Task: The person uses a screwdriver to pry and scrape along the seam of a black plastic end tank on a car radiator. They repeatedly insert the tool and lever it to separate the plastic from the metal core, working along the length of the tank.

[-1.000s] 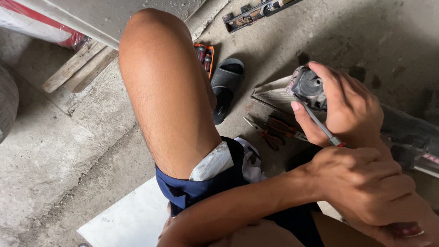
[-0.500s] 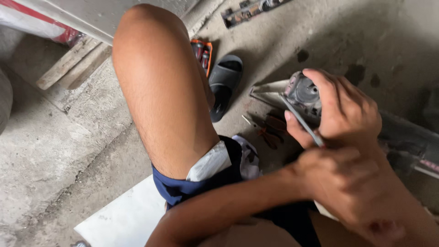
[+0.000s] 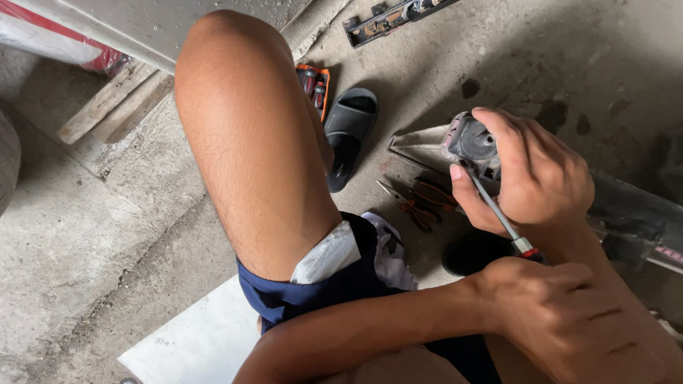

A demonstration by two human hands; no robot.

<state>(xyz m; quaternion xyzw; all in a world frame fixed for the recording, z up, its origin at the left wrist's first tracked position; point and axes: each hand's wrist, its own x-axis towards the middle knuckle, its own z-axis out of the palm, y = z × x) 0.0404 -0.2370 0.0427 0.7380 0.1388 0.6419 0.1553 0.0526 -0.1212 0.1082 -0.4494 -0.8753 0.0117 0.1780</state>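
Observation:
My right hand [image 3: 544,174] is wrapped around a small grey round motor-like part [image 3: 473,142] at the end of a finned metal piece [image 3: 420,146]. My left hand [image 3: 569,331] reaches across from the lower left and grips the handle of a screwdriver [image 3: 494,210]. Its thin shaft slants up to the grey part, beside my right thumb. The handle is mostly hidden in my fist. My bare knee [image 3: 249,142] rises in the middle of the view.
Pliers with dark red handles [image 3: 420,203] lie on the concrete floor below the finned piece. A black slipper [image 3: 348,135] and an orange case of bits [image 3: 313,82] sit beside my knee. A white board [image 3: 192,341], wooden planks [image 3: 107,107], a metal rail [image 3: 391,18] and a long black part [image 3: 633,213] lie around.
The view has shifted slightly. Both hands keep their grips, and the screwdriver stays at the grey part.

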